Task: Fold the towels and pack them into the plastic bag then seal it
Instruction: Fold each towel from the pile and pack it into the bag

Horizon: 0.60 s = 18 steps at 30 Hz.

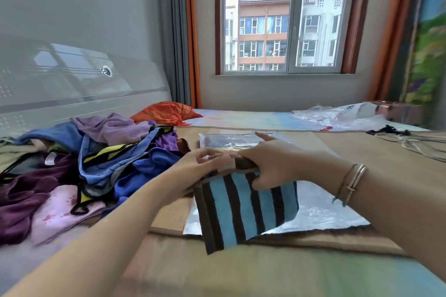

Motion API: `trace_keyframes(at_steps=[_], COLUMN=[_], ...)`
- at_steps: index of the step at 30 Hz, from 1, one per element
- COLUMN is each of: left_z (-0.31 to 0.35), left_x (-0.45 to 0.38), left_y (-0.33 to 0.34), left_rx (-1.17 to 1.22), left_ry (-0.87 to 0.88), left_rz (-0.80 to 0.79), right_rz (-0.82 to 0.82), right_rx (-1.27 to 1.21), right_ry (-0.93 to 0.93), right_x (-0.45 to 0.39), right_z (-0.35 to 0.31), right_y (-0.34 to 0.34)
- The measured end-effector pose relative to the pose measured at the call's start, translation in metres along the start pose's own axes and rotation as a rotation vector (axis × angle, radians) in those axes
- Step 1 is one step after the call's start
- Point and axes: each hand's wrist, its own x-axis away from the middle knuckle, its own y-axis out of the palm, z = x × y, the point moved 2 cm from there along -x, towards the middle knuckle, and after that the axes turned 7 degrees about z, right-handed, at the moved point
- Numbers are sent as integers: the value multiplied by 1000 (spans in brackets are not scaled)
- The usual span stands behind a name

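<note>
A folded towel (243, 210) with blue and dark brown stripes lies on the bed in front of me, its far end at the mouth of a clear plastic bag (231, 141). My left hand (202, 163) pinches the bag's opening edge at the towel's far left corner. My right hand (272, 164) grips the towel's far end, thumb underneath, index finger pointing over the bag. A silvery sheet (321, 212) lies under the towel.
A heap of crumpled towels and cloths (96, 159) in purple, blue, pink and yellow covers the bed (362, 152) to the left. An orange cloth (166, 112) lies further back. More clear plastic bags (337, 114) and cables (410, 142) lie at the far right.
</note>
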Motion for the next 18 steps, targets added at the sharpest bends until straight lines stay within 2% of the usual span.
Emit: trace_keyframes(at_steps=[3, 4, 8, 10, 14, 18], left_z=[-21, -30, -62, -69, -82, -88], left_x=[-3, -5, -11, -10, -13, -16], left_y=[33, 43, 75, 88, 93, 87], left_rx=[34, -78, -797, -928, -925, -851], left_ry=[5, 39, 206, 239, 249, 263], left_rz=[-73, -75, -150, -213, -188, -138], right_rz=[37, 37, -30, -37, 59, 73], right_rx=[21, 47, 162, 203, 269, 398], right_ry=[114, 143, 216, 226, 193, 91], right_x=[57, 74, 120, 131, 137, 129], right_z=[22, 29, 49, 54, 57, 47], right_y=[0, 0, 6, 16, 41, 88])
